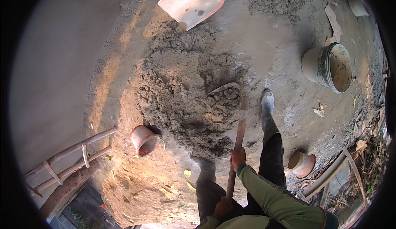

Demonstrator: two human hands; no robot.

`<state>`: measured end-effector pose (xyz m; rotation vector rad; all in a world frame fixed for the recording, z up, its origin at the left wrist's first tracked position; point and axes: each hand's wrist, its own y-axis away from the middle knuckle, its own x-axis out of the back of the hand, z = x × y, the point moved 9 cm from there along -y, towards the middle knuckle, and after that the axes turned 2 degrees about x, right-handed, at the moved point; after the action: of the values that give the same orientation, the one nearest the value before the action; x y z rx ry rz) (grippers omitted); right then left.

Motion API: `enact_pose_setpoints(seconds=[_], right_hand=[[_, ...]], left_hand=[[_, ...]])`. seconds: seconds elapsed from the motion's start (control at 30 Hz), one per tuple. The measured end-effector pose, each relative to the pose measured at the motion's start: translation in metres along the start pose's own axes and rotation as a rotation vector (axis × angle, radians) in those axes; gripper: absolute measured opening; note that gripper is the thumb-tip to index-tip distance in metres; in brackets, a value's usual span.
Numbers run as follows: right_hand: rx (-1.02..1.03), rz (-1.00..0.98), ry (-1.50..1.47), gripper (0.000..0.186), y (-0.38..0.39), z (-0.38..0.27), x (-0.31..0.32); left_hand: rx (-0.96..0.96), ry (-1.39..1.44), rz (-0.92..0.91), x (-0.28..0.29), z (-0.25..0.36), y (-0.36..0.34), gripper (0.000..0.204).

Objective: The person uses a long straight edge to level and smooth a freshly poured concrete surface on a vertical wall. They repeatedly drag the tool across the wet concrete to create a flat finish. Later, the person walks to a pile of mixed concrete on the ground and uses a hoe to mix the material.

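Observation:
My right hand (238, 158) is closed round the middle of a long wooden handle, its arm in a green sleeve. Lower down, close to my body, my left hand (223, 207) grips the same handle near its end. The handle belongs to a hoe (239, 134) that slants up and away from me. Its head lies partly sunk in a heap of wet grey mortar (177, 84), so only a pale edge of the blade shows. The heap spreads over the ground ahead and to the left of my boots, lumpy and dark.
A pale plastic sheet or scoop (194, 2) lies beyond the heap. Buckets stand or lie around: a reddish one (145, 140) at left, a large one (321, 66) at right, a small one (302, 164) nearer. A wooden ladder (70, 156) leans at lower left.

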<state>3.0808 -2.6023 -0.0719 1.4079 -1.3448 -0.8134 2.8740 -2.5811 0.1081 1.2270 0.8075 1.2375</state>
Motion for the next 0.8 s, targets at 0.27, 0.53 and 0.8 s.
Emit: enact_pose_setpoints(seconds=[0.27,0.53,0.8], right_hand=[[0.165,-0.197,-0.218,0.032,-0.159,-0.296,-0.01],[0.445,0.029,0.178,0.031,-0.268,-0.384,-0.01],[0.25,0.129,0.116,0.043,-0.155,-0.159,-0.044]], left_hand=[[-0.213,0.004,0.343,0.079,0.248,-0.194,0.05],[-0.373,-0.061,0.286,0.165,0.343,-0.251,0.045],[-0.248,-0.067,0.221,0.118,0.139,-0.14,0.045]])
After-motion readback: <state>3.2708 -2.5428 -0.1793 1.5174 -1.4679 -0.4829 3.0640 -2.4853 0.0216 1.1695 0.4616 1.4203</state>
